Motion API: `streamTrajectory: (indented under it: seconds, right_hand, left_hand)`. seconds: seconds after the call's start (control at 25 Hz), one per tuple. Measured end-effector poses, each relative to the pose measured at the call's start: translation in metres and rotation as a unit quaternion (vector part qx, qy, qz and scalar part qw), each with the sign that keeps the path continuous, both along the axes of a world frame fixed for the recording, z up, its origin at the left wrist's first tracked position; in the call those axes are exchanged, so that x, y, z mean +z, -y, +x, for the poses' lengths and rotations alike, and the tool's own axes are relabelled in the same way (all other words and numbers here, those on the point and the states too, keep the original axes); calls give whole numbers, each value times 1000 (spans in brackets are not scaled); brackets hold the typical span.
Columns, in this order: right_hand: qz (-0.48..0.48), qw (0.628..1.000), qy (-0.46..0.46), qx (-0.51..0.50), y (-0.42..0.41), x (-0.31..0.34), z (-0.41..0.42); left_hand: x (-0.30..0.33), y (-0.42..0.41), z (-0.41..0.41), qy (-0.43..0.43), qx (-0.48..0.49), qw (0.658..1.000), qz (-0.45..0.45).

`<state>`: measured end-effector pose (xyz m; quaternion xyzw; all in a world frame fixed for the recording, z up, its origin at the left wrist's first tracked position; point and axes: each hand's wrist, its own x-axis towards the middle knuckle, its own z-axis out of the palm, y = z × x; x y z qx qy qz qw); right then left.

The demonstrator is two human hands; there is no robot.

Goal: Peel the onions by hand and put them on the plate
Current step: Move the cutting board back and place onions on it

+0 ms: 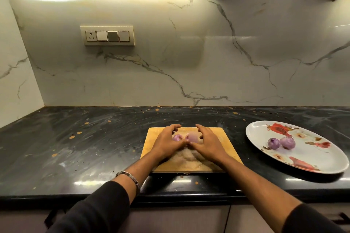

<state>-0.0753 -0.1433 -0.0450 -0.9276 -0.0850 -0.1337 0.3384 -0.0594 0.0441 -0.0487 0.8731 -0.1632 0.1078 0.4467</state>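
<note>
On the cutting board (pixel 223 134) at the counter's front edge, our left hand (pixel 168 141) and right hand (pixel 207 143) curl around 2 onions (pixel 192 136); 2 peeled onions (pixel 287 142) lie on the plate (pixel 253 134).

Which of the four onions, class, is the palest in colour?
The onion under the right hand on the cutting board, the pale onion: it looks light pink, while its neighbour and the two on the plate are deeper purple.

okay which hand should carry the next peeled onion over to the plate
Probably the right hand. The plate lies to its right with nothing between; the left hand would have to cross over it. Both hands cup onions on the cutting board.
</note>
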Motion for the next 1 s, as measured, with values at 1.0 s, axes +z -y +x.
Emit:
streamTrajectory:
  seconds: [1.0]
  right_hand:
    - [-78, 975, -60, -199, 285, 3, -33]
  left_hand:
    - [7, 319, 12, -5, -137, 968, 213]
